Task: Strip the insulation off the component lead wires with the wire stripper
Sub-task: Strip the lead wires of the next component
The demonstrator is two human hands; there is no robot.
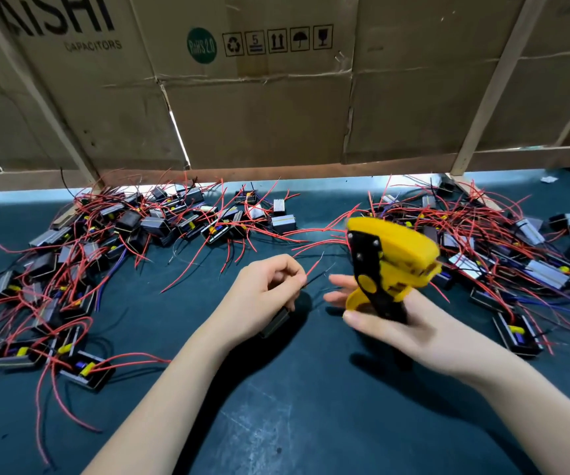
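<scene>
The lead wires (314, 270) look thin, limp and springy, so I'd judge they want pinching close to the free ends to keep them stiff enough to feed; they stick out toward one o'clock from the left hand (263, 296), whose fingers are curled round a small dark component (274, 323) and pinch the leads. At three o'clock from it, just apart, the right hand (393, 323) tilts the light yellow wire stripper (384, 265) head-up, fingers loosely wrapped on its handles.

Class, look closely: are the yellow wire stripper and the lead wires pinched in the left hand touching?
Apart. The head view shows dark mat between the wire stripper and the lead wires.
</scene>
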